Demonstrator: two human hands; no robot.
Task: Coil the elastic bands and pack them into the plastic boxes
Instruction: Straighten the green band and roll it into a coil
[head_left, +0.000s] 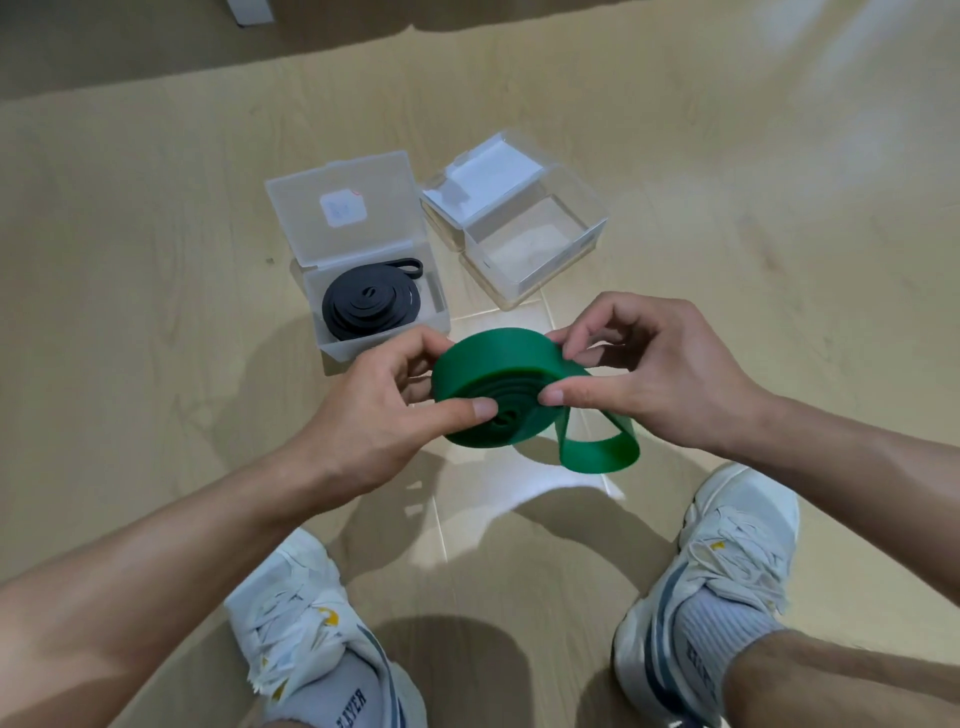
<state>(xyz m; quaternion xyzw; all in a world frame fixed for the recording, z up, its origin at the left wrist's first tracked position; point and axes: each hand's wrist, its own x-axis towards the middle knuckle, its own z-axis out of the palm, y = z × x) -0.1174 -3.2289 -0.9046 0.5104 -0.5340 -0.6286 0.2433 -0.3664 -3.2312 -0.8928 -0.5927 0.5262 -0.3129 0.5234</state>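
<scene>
Above the pale wooden floor (156, 260), between the person's knees, the wide green elastic band (498, 384) is held as a nearly finished flat coil. Its innermost turns are partly hidden under the two thumbs, and the far edge of the coil is covered by fingertips. One loose loop of the same band hangs off the coil's right side, not yet wound in.

The left hand (374, 410) grips the coil, thumb pressed on its face and fingers curled round the rim. The right hand (649, 374) pinches the coil too, thumb on the face and fingertips on the outer wrap.

Two clear plastic boxes stand open on the floor beyond the hands, just beside each other. The left frosted plastic box (332, 312) holds one coiled black elastic band (374, 306), whose tail end loops up against the back wall; the box's near corner is hidden behind the left hand. Its raised lid carries a small white sticker, too blurred to read. The right clear plastic box (540, 244) has a white sheet showing in its lid; any print is unreadable.

Two white trainers (737, 551) with grey socks show at the bottom, both cut off by the frame edge. The left sock reads "LAYER", its first letters lost; the right sock's lettering is illegible.
</scene>
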